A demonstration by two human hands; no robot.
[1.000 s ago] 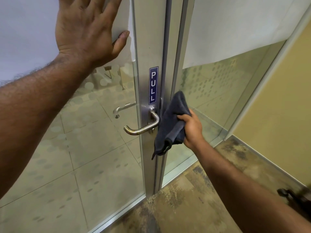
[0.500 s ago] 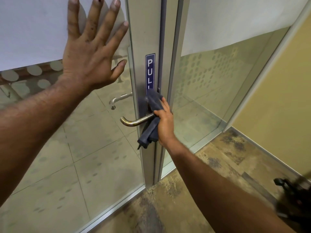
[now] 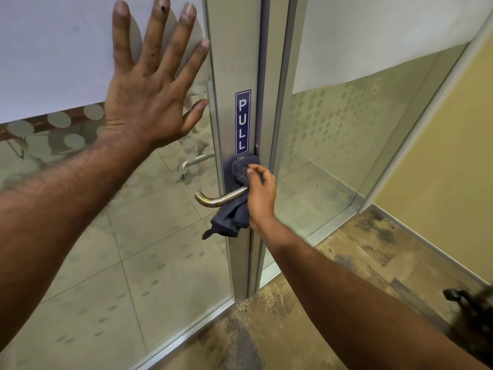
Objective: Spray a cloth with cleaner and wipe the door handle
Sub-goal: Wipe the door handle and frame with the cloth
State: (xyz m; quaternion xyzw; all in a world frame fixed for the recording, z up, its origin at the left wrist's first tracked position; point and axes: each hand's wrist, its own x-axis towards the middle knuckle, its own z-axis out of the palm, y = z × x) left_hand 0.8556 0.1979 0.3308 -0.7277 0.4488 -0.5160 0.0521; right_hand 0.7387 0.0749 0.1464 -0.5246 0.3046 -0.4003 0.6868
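A metal lever door handle (image 3: 217,200) sticks out to the left from the aluminium door frame (image 3: 234,62), under a blue PULL sign (image 3: 242,122). My right hand (image 3: 261,197) grips a dark grey-blue cloth (image 3: 232,214) and presses it against the base of the handle, where the lever meets the frame. The cloth's loose end hangs below the lever. My left hand (image 3: 152,84) lies flat with fingers spread on the glass door panel (image 3: 112,263), above and left of the handle. No spray bottle is in view.
A second handle (image 3: 193,162) shows through the glass on the far side. A fixed glass panel (image 3: 346,156) stands to the right, then a yellow wall (image 3: 440,156). Worn brown carpet (image 3: 333,276) covers the floor. A dark object (image 3: 469,311) sits at the right edge.
My right hand has carried the cloth left from beside the frame onto the handle's base. My left hand stays flat on the glass; the view has shifted closer.
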